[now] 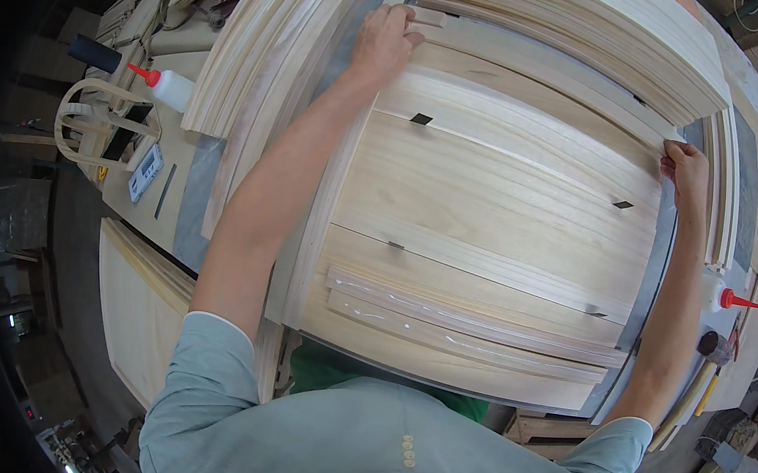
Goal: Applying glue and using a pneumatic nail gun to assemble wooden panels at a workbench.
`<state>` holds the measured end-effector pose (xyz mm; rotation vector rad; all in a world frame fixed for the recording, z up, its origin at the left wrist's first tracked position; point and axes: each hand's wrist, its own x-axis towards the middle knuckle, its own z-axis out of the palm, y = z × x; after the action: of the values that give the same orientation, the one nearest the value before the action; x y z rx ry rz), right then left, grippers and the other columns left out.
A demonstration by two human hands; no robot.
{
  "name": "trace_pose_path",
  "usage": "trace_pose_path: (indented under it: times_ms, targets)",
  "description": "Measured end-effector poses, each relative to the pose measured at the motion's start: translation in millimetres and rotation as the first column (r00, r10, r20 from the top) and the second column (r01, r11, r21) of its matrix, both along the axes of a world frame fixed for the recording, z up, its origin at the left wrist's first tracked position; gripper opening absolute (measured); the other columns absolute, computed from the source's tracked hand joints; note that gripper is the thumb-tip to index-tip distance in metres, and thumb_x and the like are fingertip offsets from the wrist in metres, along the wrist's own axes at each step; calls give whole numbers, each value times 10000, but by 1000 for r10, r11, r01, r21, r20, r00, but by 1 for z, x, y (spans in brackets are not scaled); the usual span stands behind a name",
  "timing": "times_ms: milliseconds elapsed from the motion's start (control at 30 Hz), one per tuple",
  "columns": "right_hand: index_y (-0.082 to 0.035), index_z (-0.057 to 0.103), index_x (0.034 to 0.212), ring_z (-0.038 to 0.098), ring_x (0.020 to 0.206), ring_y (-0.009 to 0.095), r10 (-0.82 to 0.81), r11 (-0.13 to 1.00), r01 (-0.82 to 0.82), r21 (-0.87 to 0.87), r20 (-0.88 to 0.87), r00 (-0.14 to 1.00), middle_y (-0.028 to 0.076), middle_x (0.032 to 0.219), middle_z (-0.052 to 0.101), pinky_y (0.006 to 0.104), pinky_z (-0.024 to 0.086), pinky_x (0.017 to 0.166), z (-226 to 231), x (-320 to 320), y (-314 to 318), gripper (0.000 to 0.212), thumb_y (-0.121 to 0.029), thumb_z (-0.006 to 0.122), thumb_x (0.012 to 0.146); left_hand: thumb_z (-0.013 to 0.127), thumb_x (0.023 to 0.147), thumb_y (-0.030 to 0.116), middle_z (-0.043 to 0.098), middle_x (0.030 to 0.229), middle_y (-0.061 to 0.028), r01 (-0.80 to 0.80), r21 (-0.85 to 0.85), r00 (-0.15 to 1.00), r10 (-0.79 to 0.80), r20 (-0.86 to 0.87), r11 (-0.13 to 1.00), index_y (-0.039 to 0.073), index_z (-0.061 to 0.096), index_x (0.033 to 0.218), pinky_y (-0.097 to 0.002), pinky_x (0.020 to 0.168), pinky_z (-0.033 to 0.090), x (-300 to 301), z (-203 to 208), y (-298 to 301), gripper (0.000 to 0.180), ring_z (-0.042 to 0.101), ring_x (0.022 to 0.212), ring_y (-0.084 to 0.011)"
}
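A pale wooden strip (545, 67) lies along the far edge of a flat panel made of light boards (495, 184). My left hand (385, 45) is closed around the strip's left end, beside an upright wooden side piece. At the strip's right end, my right hand (687, 172) pinches it between thumb and fingers. Several small dark pieces (421, 119) sit at the seams between the boards. Across the near part of the panel lie narrow wooden strips (471, 329) with streaks of white glue on them.
Stacked long strips (585, 32) stand behind the panel, and more strips (274, 50) lie at its left. A white glue bottle with a red tip (173, 89) is at left; another glue bottle (715, 295) and a mallet (707, 349) are at right. Wooden panels (136, 303) lean lower left.
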<state>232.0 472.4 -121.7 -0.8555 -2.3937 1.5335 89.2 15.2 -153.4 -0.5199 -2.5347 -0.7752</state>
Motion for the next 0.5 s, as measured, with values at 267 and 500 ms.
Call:
trace_pose_path:
  times_ms: [267, 500]
  targets:
    - [43, 674, 905, 594, 603, 166, 16, 951, -12, 307, -9, 1000, 99, 721, 647, 290, 466, 572, -16, -7, 0, 213, -115, 606, 778, 662, 771, 141, 605, 913, -134, 37, -48, 991, -43, -123, 998, 37, 642, 900, -388, 786, 460, 6, -2, 10, 166, 575, 895, -290]
    - [5, 686, 964, 656, 828, 345, -43, 894, 43, 445, -9, 999, 216, 857, 669, 382, 489, 774, -28, -13, -15, 295, -148, 547, 753, 631, 792, 130, 616, 872, -143, 106, -68, 994, -107, -18, 992, 37, 662, 844, -379, 790, 463, 5, 6, 3, 111, 592, 849, -298]
